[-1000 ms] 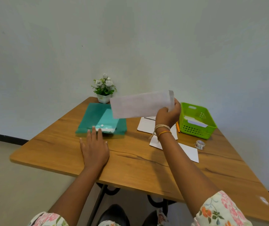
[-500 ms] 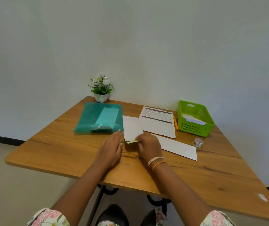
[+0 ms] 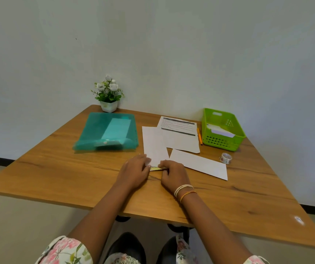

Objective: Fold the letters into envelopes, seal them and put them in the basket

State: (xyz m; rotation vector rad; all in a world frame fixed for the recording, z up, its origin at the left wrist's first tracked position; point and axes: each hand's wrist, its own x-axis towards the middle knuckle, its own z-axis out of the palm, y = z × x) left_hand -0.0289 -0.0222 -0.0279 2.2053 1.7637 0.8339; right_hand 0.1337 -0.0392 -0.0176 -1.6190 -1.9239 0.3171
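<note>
Both hands are working the near end of a white envelope (image 3: 153, 143) at the centre of the frame: the left hand (image 3: 133, 173) is lying with fingers straight and pressing on the paper's lower left corner, while the right hand (image 3: 173, 173) is curling its fingertips against the near edge, where a thin yellowish strip (image 3: 155, 169) is showing between the two hands; whether the right fingers are actually pinching that strip cannot be told. The envelope is lying flat on the wooden table (image 3: 57, 174), running away from the hands toward a printed letter (image 3: 179, 134) just right of it and overlapping it. A second white envelope (image 3: 200, 164) is lying slantwise to the right, just beside the right hand. By the look of it, the sealing step is in hand, the flap end being dealt with; the next move is likely calling for a firm press along that edge, then a lift to the green basket (image 3: 222, 143) at the right of the frame, which is already holding white paper. An orange pen (image 3: 199, 137) is lying between letter and basket, a roll of tape (image 3: 225, 158) is sitting below the basket, and a teal folder (image 3: 107, 132) and a small potted plant (image 3: 108, 94) are occupying the centre left
</note>
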